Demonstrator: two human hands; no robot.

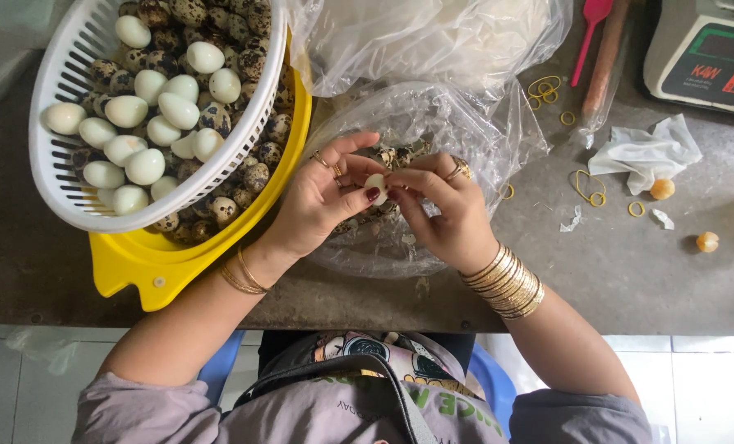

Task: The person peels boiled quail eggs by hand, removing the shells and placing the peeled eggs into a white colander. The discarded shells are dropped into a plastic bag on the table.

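egg: small white peeled quail egg, pinched between both hands, right above the clear plastic bag
left hand: left hand thumb and fingers closed on the egg's left side, rings on 2 fingers, thin bangles at wrist
right hand: right hand fingertips clamped on the egg's right side, 1 ring, stack of gold bangles
bag: lies open on the grey counter, speckled shell bits inside under the hands
basket: white slotted basket left of the bag, holds peeled white eggs over speckled unpeeled ones, sits in a yellow tub
right of bag: yellow rubber bands, crumpled tissue, scale further out
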